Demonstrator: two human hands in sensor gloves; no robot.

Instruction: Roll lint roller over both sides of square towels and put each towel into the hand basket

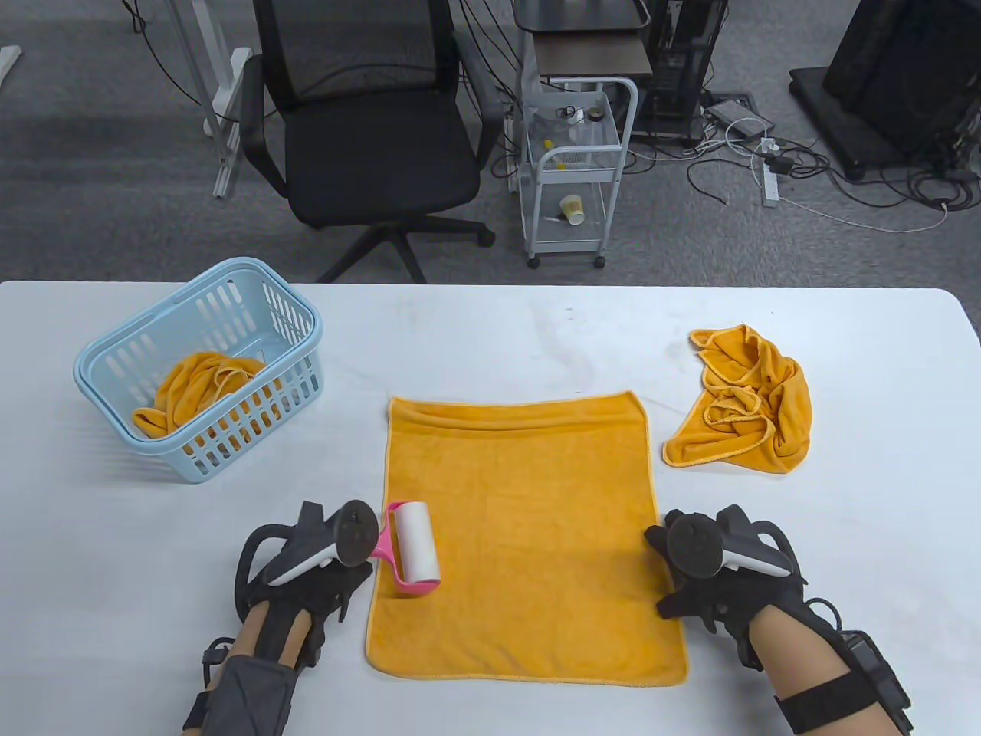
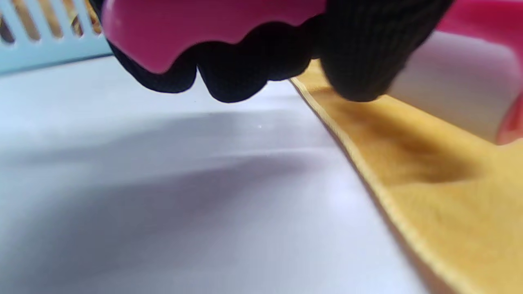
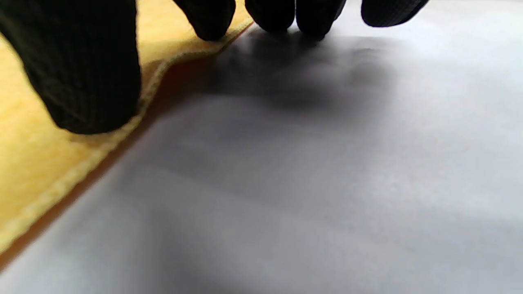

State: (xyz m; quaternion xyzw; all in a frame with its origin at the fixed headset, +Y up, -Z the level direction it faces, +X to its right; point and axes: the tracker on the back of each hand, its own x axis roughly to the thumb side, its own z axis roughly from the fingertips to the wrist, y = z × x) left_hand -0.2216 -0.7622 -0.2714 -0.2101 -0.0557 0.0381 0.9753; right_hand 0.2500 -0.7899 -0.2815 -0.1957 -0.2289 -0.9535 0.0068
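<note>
An orange square towel (image 1: 521,537) lies spread flat on the white table (image 1: 490,345). My left hand (image 1: 314,571) grips the pink handle of the lint roller (image 1: 410,548), whose white roll rests on the towel's left edge. In the left wrist view my fingers (image 2: 245,69) curl round the pink handle (image 2: 196,24), the white roll (image 2: 453,81) lying on the towel (image 2: 449,183). My right hand (image 1: 705,575) presses the towel's right edge with straight fingers; the thumb (image 3: 86,77) sits on the towel (image 3: 32,143). A light blue basket (image 1: 203,368) at the left holds an orange towel (image 1: 199,391).
A crumpled orange towel (image 1: 747,402) lies at the right of the table. Beyond the far edge stand a black office chair (image 1: 368,130) and a small white cart (image 1: 575,169); cables lie on the floor.
</note>
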